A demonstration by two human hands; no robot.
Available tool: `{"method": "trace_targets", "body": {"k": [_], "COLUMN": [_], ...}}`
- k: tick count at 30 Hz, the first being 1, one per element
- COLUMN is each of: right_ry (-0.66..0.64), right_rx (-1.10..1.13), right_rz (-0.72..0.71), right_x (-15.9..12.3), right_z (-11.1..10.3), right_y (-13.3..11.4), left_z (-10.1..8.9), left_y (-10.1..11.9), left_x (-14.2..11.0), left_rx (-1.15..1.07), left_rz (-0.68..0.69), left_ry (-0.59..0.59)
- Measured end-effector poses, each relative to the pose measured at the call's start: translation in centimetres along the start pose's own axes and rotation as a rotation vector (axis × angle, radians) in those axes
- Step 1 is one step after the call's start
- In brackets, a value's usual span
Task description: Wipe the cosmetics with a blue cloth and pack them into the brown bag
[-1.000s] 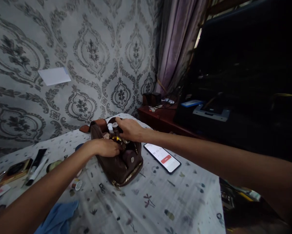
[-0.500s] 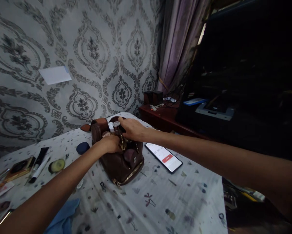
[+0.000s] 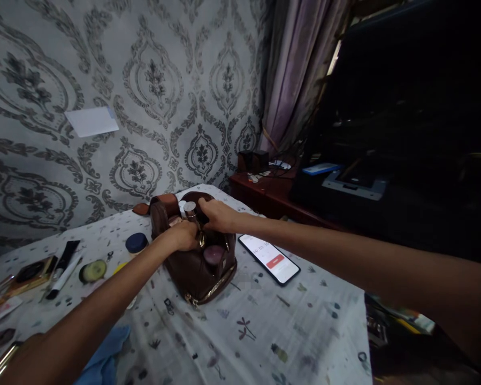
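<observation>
A brown leather handbag (image 3: 188, 278) stands with its top open on a patterned cloth. My left hand (image 3: 184, 235) reaches over its near left side into the opening, its fingers curled down and their tips hidden, beside a gold-coloured item (image 3: 201, 239). At the right rim, my right hand (image 3: 220, 215) grips the bag, thumb toward the inside. Between the hands, a bottle with a silvery cap (image 3: 189, 206) stands upright in the bag, with a white cap (image 3: 181, 208) behind it. A round purplish item (image 3: 213, 255) lies at the front of the opening.
Right of the bag lies a phone (image 3: 270, 259) showing a timer. On the left are a blue-lidded jar (image 3: 136, 243), a green-yellow round container (image 3: 93, 271), dark and white tubes (image 3: 63, 272), a compact (image 3: 31, 274) and a blue cloth (image 3: 107, 355). A dark red table (image 3: 260, 187) stands beyond.
My left hand has shifted slightly right and up within the bag's opening. The gold item and the purplish item inside have moved a little. My right hand stays at the rim.
</observation>
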State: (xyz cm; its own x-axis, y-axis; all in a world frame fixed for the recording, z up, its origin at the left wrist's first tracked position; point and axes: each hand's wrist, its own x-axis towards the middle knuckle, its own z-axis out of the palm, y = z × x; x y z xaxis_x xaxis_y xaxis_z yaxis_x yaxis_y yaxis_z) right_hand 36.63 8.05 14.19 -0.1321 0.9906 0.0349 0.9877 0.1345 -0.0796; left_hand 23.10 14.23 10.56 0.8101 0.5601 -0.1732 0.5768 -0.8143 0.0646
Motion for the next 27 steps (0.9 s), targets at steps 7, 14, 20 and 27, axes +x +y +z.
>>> {"method": "trace_targets", "body": {"k": [7,14,20,27], "right_ry": [-0.113,-0.100,-0.094,-0.069], "right_rx": [-0.010,-0.034,-0.052,-0.093], "right_rz": [-0.040,-0.038,-0.047,-0.071], "right_x": [0.6,0.2,-0.1,-0.6], "right_z": [-0.2,0.4,0.1,-1.1], "right_y": [0.3,-0.1,-0.7,-1.2], "left_z": [-0.4,0.1,0.2,0.1], "left_y": [0.4,0.5,0.5,0.1], "left_x": [-0.2,-0.1,-0.1,-0.1], "left_rx": [0.029,0.046,0.077,0.052], "left_rz": [-0.045,-0.080,-0.126,-0.135], "left_ry": [-0.067,-0.037,-0.057,-0.021]}}
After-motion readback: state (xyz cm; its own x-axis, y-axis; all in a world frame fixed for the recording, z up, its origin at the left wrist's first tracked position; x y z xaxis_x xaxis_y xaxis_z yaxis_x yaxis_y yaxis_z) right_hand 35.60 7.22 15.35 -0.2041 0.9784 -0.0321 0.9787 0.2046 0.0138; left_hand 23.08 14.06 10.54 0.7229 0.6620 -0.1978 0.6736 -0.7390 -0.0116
